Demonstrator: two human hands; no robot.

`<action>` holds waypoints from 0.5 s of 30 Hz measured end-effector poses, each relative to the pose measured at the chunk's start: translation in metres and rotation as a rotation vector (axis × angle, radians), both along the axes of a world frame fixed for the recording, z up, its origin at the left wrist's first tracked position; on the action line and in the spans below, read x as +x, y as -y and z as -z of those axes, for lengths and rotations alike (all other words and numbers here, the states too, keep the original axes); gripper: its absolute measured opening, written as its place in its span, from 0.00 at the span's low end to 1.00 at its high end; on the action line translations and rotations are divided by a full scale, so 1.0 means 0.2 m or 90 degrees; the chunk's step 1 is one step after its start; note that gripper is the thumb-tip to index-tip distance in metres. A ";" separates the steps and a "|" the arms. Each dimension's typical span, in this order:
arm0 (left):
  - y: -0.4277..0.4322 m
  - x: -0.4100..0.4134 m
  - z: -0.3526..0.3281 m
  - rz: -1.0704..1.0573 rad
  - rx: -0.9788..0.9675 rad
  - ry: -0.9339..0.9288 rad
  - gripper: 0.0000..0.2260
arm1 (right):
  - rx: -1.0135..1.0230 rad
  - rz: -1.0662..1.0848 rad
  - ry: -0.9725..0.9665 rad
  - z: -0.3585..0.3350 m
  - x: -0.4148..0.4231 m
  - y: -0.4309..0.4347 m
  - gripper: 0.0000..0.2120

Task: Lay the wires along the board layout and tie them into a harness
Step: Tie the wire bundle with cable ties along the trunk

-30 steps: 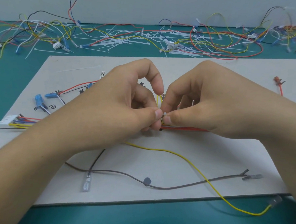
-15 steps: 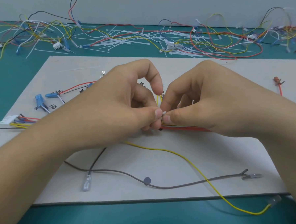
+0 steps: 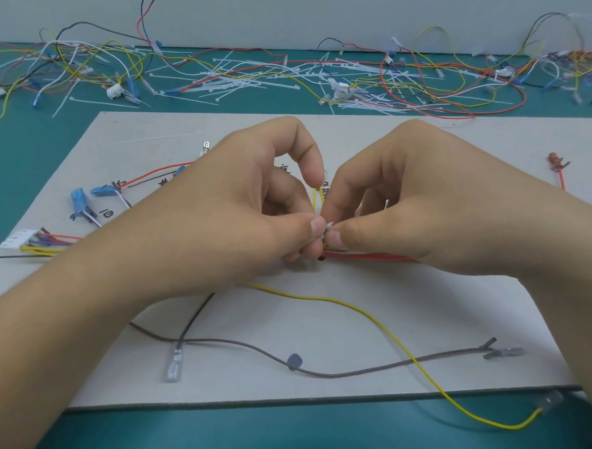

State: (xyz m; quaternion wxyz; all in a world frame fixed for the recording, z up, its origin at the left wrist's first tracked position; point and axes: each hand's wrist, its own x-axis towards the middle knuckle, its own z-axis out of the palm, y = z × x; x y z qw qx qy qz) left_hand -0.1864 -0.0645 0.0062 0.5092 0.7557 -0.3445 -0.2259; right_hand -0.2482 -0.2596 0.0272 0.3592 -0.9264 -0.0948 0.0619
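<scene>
Almost nothing has moved in the last second: both hands have held their place over the middle of the board, and only the thumb tips have crept a shade closer together.

The left hand (image 3: 219, 221) is curled, its thumb pressed against the small white head of a cable tie (image 3: 329, 226), with the forefinger arched above and free. The right hand (image 3: 423, 200) meets it thumb to thumb and pinches the same tie from the other side. A thin white strip between the right fingers is probably the tie's tail. Under the pinch lies the bundle: a red wire (image 3: 368, 256) runs out to the right beneath the right palm, and a yellow wire (image 3: 361, 310) leaves toward the near edge, crosses a grey wire (image 3: 246, 345) and ends off the board on the teal mat (image 3: 299, 437).

This looks like the tying step at one node of the layout, with the tie looped round the wires and being closed. Whether the tail has entered the head is hidden by the thumbs. The next move likely calls for holding the head steady and drawing the tail through until the loop is snug, without dragging the wires off their printed lines.

Farther left on the cardboard board (image 3: 429, 306) lie a white connector (image 3: 16, 239) and blue terminals (image 3: 79, 198). Beyond the far edge spreads a heap of loose cable ties (image 3: 252, 75) and spare wires.
</scene>
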 end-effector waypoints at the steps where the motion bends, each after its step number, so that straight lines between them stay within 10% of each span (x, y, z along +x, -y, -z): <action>1: 0.00 0.00 0.00 -0.001 0.001 0.001 0.12 | -0.001 0.001 0.000 0.00 0.00 0.00 0.03; 15: -0.05 0.04 -0.02 0.025 0.013 0.011 0.12 | 0.002 0.064 0.041 0.03 -0.01 -0.07 0.05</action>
